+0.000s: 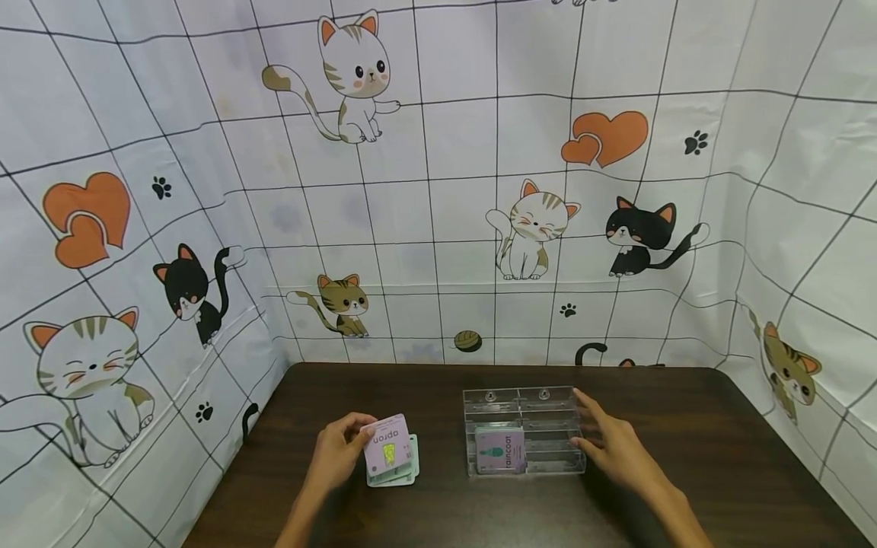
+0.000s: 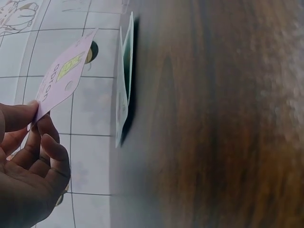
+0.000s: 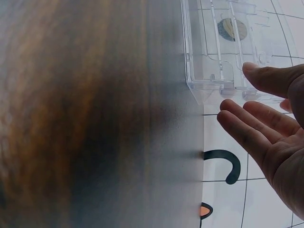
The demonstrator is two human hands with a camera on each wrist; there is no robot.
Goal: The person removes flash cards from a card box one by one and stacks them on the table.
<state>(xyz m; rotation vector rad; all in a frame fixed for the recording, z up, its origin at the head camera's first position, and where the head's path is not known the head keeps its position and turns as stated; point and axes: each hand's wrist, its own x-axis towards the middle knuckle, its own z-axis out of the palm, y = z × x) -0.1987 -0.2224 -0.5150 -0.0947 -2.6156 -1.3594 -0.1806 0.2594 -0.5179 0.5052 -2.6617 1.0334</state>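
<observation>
My left hand (image 1: 339, 449) pinches a pink card printed "apron" (image 1: 387, 445) by its edge, lifted just above a small pile of cards (image 1: 404, 476) on the dark wooden table (image 1: 685, 426). The left wrist view shows the apron card (image 2: 61, 76) held between thumb and fingers (image 2: 45, 142), with the card pile (image 2: 124, 71) beyond. A clear plastic box (image 1: 524, 430) stands at the table's middle with a "raincoat" card (image 1: 500, 450) in its left compartment. My right hand (image 1: 610, 441) rests with straight fingers at the box's right side; the fingers (image 3: 251, 123) lie next to the clear box (image 3: 213, 47).
A cloth printed with cats and hearts (image 1: 438, 190) walls in the table at the back and both sides. Bare table surface lies in front of the box and to the right.
</observation>
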